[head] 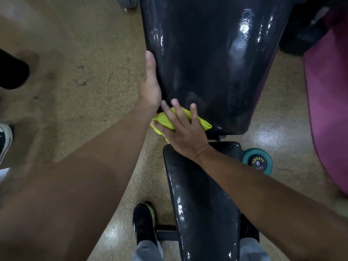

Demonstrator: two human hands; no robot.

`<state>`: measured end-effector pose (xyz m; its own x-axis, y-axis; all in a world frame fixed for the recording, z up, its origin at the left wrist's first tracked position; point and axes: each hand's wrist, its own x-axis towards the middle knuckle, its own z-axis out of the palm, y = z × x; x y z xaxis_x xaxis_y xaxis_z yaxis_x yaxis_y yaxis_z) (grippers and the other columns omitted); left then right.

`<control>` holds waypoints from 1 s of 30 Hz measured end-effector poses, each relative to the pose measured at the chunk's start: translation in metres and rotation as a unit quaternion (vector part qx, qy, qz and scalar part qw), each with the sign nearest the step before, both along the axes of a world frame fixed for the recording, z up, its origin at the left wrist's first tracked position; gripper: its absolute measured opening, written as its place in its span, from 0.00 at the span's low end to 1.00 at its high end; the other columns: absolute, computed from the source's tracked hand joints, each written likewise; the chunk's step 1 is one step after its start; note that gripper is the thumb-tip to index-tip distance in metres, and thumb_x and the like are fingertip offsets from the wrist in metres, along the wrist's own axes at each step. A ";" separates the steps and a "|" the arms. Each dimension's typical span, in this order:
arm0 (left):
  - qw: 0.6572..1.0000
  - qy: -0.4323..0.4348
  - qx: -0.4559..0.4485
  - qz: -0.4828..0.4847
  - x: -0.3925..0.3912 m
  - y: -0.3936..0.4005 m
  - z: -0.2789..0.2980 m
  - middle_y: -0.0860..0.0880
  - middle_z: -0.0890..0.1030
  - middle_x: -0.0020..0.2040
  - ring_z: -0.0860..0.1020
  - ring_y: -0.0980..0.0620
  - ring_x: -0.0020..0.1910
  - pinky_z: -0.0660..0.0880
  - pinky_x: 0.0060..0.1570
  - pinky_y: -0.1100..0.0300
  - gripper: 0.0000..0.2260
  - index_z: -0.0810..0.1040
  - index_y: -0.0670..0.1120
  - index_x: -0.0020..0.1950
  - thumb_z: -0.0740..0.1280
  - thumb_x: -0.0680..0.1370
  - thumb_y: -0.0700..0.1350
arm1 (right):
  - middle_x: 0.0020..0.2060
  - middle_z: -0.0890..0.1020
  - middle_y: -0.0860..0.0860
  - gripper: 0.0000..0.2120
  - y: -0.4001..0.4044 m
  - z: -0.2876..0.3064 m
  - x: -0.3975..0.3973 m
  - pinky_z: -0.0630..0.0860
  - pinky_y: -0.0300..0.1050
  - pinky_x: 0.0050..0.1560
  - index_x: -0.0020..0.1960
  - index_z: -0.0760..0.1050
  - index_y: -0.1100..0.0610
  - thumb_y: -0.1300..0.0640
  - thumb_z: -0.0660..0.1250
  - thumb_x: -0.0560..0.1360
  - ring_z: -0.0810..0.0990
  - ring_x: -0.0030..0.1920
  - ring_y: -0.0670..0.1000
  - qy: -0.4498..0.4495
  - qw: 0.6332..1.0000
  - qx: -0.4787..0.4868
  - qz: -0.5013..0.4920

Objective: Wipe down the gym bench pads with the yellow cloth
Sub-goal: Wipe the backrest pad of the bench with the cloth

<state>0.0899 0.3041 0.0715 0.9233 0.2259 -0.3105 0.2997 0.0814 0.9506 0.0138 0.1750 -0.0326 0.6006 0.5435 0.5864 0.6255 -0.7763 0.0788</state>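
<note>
A glossy black back pad (212,59) of the gym bench fills the upper middle, and a narrower black seat pad (201,204) lies below it. The yellow cloth (165,120) is pressed flat against the back pad's lower left corner under my right hand (180,127), whose fingers are spread over it. My left hand (150,81) lies along the back pad's left edge, its fingers wrapped behind the edge and hidden. Part of the cloth is covered by my right hand.
A teal dumbbell end (258,161) sits on the floor right of the seat pad. A pink object (327,110) stands at the right. My black shoe (144,223) is left of the seat by the bench frame (165,232). Another person's shoe (4,140) is at the left edge.
</note>
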 end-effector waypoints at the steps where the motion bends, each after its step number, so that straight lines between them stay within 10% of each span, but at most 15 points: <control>1: 1.000 0.006 0.003 0.001 -0.002 -0.002 0.002 0.55 0.85 0.65 0.80 0.55 0.67 0.71 0.75 0.49 0.45 0.82 0.57 0.67 0.58 0.63 0.85 | 0.80 0.64 0.58 0.23 -0.004 -0.004 -0.002 0.43 0.70 0.80 0.76 0.72 0.44 0.53 0.67 0.81 0.58 0.81 0.63 0.006 1.000 -0.021 0.021; 9: 0.998 -0.004 0.058 0.034 -0.004 -0.011 0.010 0.62 0.84 0.54 0.80 0.68 0.55 0.72 0.61 0.66 0.21 0.80 0.62 0.55 0.51 0.83 0.69 | 0.80 0.61 0.60 0.24 -0.044 0.000 -0.005 0.49 0.66 0.81 0.79 0.64 0.40 0.49 0.65 0.84 0.59 0.81 0.62 0.008 0.999 -0.030 -0.005; 25: 0.999 -0.026 -0.005 0.043 0.002 -0.005 -0.003 0.54 0.82 0.70 0.78 0.54 0.71 0.69 0.77 0.50 0.53 0.78 0.52 0.74 0.59 0.62 0.86 | 0.79 0.61 0.61 0.27 -0.031 0.000 -0.009 0.46 0.72 0.79 0.79 0.64 0.41 0.53 0.67 0.82 0.56 0.81 0.65 0.013 0.999 -0.009 -0.032; 30: 1.000 -0.012 -0.013 0.023 0.002 -0.006 -0.003 0.57 0.83 0.67 0.78 0.55 0.70 0.67 0.78 0.50 0.49 0.80 0.56 0.71 0.57 0.63 0.86 | 0.81 0.62 0.57 0.28 -0.020 -0.007 -0.009 0.41 0.72 0.78 0.78 0.68 0.43 0.56 0.63 0.79 0.55 0.81 0.63 0.029 0.990 -0.124 0.062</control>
<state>0.0916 0.2982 0.0689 0.9200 0.2596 -0.2937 0.2714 0.1189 0.9551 0.0048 0.1552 -0.0399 0.5485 0.7381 0.3928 0.7242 -0.6542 0.2179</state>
